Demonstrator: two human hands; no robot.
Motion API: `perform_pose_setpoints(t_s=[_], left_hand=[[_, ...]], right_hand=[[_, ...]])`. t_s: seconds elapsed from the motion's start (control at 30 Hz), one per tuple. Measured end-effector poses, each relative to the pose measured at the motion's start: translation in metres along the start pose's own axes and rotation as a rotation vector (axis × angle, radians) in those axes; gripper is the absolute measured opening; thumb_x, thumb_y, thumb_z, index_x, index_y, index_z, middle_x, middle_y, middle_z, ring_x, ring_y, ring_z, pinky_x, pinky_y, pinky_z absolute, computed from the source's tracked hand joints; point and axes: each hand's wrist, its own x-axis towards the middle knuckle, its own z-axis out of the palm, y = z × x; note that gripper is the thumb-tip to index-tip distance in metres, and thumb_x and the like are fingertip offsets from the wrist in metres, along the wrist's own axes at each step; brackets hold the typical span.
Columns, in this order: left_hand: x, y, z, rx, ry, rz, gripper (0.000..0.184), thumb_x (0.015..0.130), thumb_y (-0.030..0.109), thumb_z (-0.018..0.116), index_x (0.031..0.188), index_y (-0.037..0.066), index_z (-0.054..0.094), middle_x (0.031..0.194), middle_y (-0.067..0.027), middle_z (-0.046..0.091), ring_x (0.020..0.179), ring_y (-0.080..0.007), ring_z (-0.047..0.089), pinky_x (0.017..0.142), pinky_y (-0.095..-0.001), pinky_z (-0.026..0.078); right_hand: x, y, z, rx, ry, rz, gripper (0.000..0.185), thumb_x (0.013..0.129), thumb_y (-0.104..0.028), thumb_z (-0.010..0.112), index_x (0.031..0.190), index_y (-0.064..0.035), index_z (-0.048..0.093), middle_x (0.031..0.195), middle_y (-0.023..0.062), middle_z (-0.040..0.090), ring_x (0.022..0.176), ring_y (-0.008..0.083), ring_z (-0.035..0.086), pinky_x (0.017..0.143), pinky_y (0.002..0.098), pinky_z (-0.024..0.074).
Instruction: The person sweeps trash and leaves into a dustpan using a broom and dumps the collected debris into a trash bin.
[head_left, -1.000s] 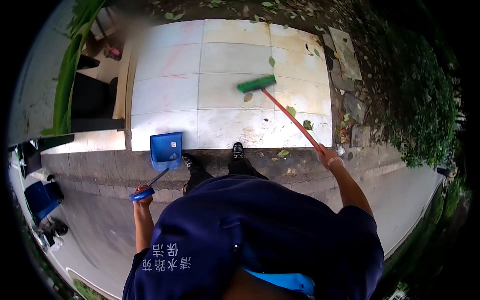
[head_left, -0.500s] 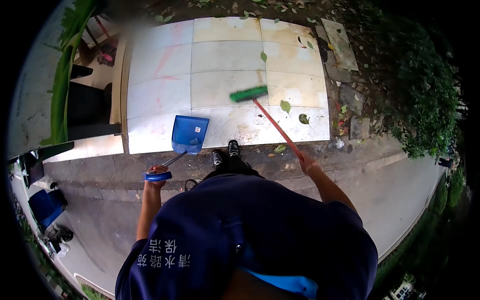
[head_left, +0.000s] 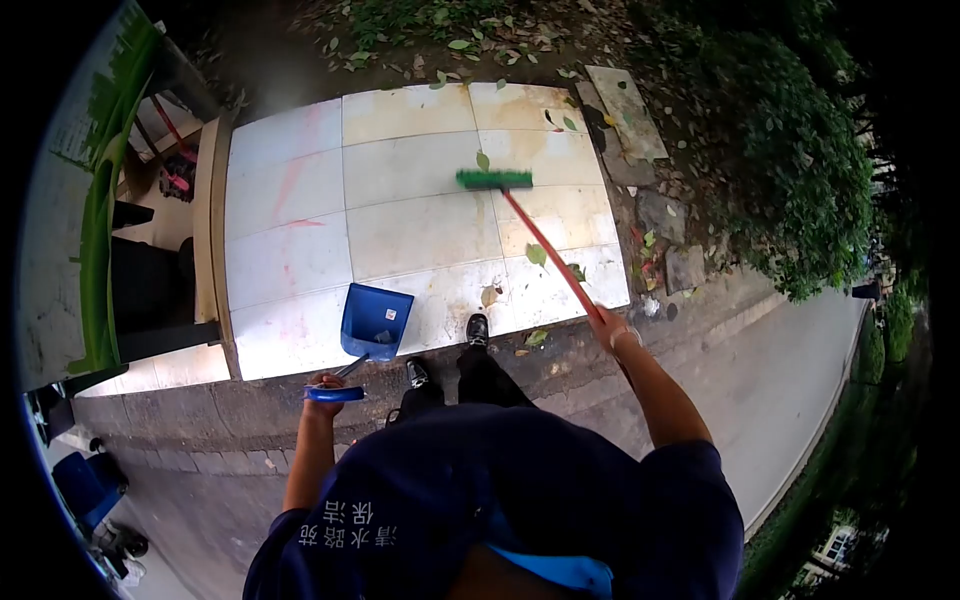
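Head cam, going by clock face over the view: left hand [head_left: 325, 388] is at 8, fingers curled round the grip of the blue dustpan [head_left: 372, 318]. Dustpan's at 9 over the pale tiles [head_left: 415, 222], wide edge pointing to 12. Right hand [head_left: 608, 328] is at 3, closed round the red handle of the broom [head_left: 496, 181], whose green head is up at 12. One leaf [head_left: 483, 160] is right by the bristles, can't tell if touching. Brown leaf [head_left: 490, 296] lies just 12-ward of the right shoe [head_left: 477, 329].
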Motion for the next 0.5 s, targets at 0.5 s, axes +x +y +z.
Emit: perform_pose_setpoints(t_s=[0.5], left_hand=[[0.006, -0.021, 0.023, 0.12, 0.094, 0.087, 0.024, 0.07, 0.01, 0.042, 0.078, -0.013, 0.038, 0.05, -0.0021, 0.047, 0.042, -0.0098, 0.047, 0.04, -0.0183, 0.039]], right_hand=[[0.126, 0.072, 0.057, -0.133, -0.142, 0.009, 0.034, 0.077, -0.028, 0.041, 0.108, -0.0162, 0.038, 0.076, 0.0179, 0.054, 0.071, 0.032, 0.053, 0.06, 0.037, 0.042]])
